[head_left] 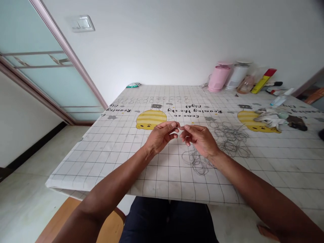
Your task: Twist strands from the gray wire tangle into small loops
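My left hand [162, 135] and my right hand [198, 137] meet over the middle of the table, fingertips almost touching. Thumb and forefinger are pinched together on each; whatever lies between them is too thin or small to make out. Beneath and beside my right hand lie loose coils of thin grey wire [198, 163], with a larger wire tangle [231, 136] spreading farther right. Toward the back, a row of small twisted loops [157, 99], shaped like figure eights, runs across the tablecloth [113, 162].
Along the wall stand a pink cylindrical device [219, 78], a white one [237, 77], a bottle [245, 85] and a yellow-red tube [264, 81]. Whitish gloves [269, 118] lie at right near a dark object [296, 123]. A green-white packet [133, 85] rests at the back left corner.
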`<state>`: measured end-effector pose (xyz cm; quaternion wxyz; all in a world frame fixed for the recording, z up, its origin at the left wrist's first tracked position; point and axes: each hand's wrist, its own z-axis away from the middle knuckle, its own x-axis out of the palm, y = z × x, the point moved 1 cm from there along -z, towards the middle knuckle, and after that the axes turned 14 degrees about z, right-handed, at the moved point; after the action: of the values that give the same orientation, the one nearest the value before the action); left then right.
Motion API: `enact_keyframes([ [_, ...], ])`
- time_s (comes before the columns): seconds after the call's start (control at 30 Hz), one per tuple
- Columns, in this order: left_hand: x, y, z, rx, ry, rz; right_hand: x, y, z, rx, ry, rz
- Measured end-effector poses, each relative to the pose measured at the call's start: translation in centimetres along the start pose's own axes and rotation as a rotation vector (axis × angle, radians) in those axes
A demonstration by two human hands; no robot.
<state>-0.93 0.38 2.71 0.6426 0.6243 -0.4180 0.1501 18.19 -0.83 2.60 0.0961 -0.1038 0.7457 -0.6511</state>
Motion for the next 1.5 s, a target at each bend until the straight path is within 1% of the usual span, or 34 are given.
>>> enact_keyframes([
  [0.1, 0.2, 0.1, 0.0, 0.008, -0.021, -0.042, 0.3, 0.2, -0.1, 0.045, 0.027, -0.059],
  [0.23, 0.1, 0.0, -0.1, 0.013, -0.039, -0.117, 0.6, 0.2, 0.1, 0.082, 0.093, -0.046],
  [0.47, -0.6, -0.6, -0.5, -0.009, -0.079, -0.200, 0.7, -0.3, 0.5, 0.036, 0.161, 0.055],
  [0.57, -0.7, -1.0, -0.6, -0.014, -0.085, -0.187, 0.8, 0.2, 0.3, 0.028, 0.193, 0.110],
  [0.7, -0.8, -1.6, -0.8, -0.017, -0.055, -0.147, 0.6, 1.1, -0.1, 0.048, 0.224, 0.188],
  [0.8, -0.9, -1.8, -0.9, -0.015, -0.040, -0.145, 0.4, 1.3, -0.3, 0.043, 0.247, 0.218],
  [0.9, -0.8, -1.8, -0.8, -0.012, -0.017, -0.140, 0.3, 1.1, -0.3, 0.034, 0.228, 0.281],
  [1.03, -0.7, -1.8, -0.7, -0.035, 0.016, -0.137, 0.4, 0.5, 0.0, 0.060, 0.213, 0.424],
  [1.2, -0.7, -1.8, -0.7, -0.052, 0.029, -0.160, 0.3, -0.2, 0.0, 0.104, 0.167, 0.620],
  [1.3, -0.7, -1.9, -0.7, -0.055, 0.023, -0.187, 0.0, -0.3, -0.1, 0.100, 0.145, 0.755],
  [1.5, -0.6, -2.4, -0.5, -0.004, 0.046, -0.298, -0.5, 0.1, -0.2, 0.073, 0.070, 0.981],
])
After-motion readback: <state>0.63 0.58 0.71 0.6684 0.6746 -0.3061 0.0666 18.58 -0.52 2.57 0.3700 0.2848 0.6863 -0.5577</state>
